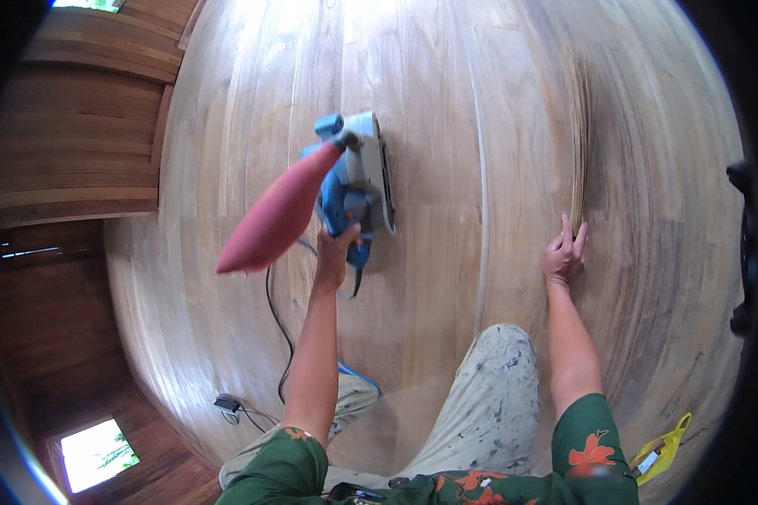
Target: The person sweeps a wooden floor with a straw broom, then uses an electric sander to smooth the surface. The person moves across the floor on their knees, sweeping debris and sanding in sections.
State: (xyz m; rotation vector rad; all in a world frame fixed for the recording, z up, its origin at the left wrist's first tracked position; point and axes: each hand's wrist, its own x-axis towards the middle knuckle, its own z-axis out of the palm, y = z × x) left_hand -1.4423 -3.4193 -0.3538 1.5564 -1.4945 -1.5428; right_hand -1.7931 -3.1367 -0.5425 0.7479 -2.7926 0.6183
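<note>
My left hand (335,252) is closed around the rear handle of a blue and grey belt sander (364,156), which is on the wooden floor left of the middle. A plump red dust bag (280,209) sticks out from the sander toward the near left. To the right, my right hand (566,254) grips the near end of a stick broom (580,135), a bundle of thin brown sticks. The broom points straight away from me over the planks; its far end looks blurred. Part of the right hand's grip is hidden behind its fingers.
A black power cord (271,303) curves over the floor (429,278) beside my left arm. Near the left wall lies a small black and white power box (226,406) with cables. A yellow bag (672,446) holding something sits at the lower right. Wooden walls (76,126) stand left.
</note>
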